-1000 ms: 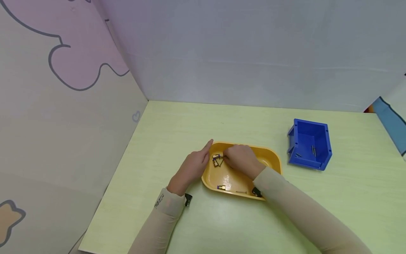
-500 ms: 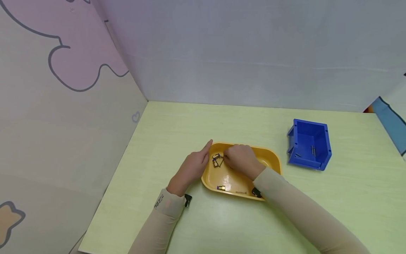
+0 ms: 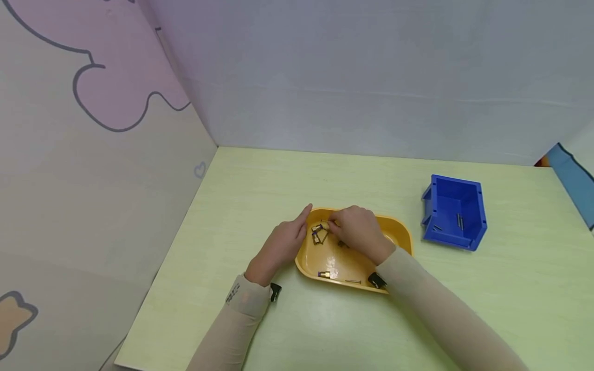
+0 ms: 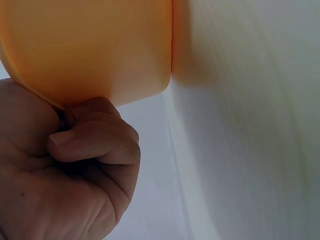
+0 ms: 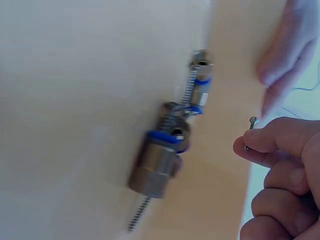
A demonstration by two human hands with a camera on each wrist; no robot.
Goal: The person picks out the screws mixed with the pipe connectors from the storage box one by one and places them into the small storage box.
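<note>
Right hand (image 5: 280, 175) pinches screw (image 5: 249, 133) beside fittings (image 5: 167, 155).

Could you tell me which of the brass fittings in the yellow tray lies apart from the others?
The lone fitting near the yellow tray's front wall; the other fittings cluster at its far left end, beside the right hand.
</note>
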